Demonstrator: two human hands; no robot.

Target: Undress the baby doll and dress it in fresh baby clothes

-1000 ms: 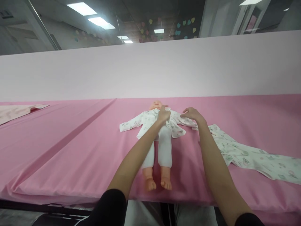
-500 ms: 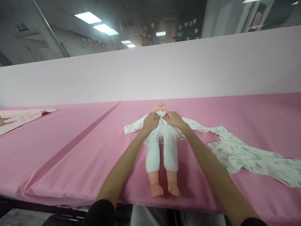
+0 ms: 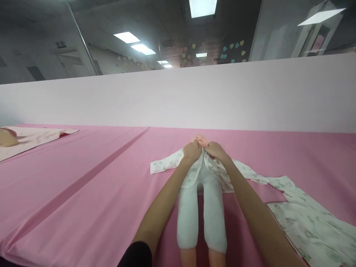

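Doll [image 3: 187, 222] on its back on the pink table [image 3: 97, 207], head toward far edge, legs toward near edge; feet out of view. Printed shirt [image 3: 192, 177] on doll, front parted over white body, sleeves spread sideways. Left hand [image 3: 192, 151] and right hand [image 3: 216, 150] close together at the collar, fingers narrowed, each pinching one front edge. Second garment [image 3: 311, 222] toward near right corner, by a sleeve end. Cloth [image 3: 41, 137] near far edge, at left; tan object [image 3: 7, 138] on it.
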